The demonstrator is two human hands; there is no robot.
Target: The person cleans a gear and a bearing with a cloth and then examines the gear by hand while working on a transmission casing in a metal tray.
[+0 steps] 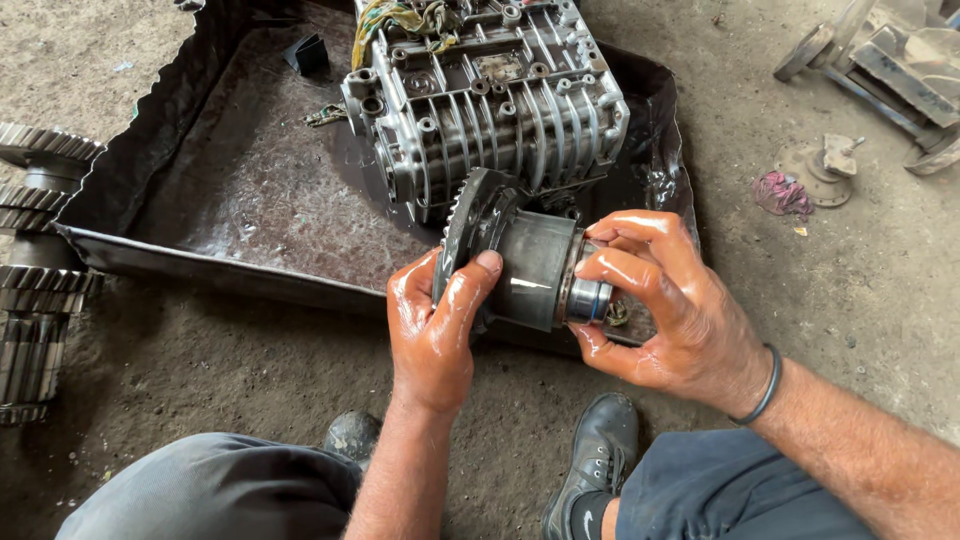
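Note:
I hold a dark steel gear assembly (530, 265) over the front rim of a black oily metal tray (200, 260). It has a toothed ring gear at its left end and a shiny bearing (588, 297) at its right end. My left hand (432, 325), wet with oil, grips the toothed end, thumb on the drum. My right hand (660, 300), also oily, wraps around the bearing end. Behind it, inside the tray, lies a ribbed aluminium gearbox housing (500, 95) with yellow wires on top.
A shaft with several gears (35, 270) lies on the dirt floor at the left. Metal parts (880, 60), a round disc (815, 165) and a pink rag (782, 192) lie at the upper right. My knees and black shoes (600, 450) are at the bottom.

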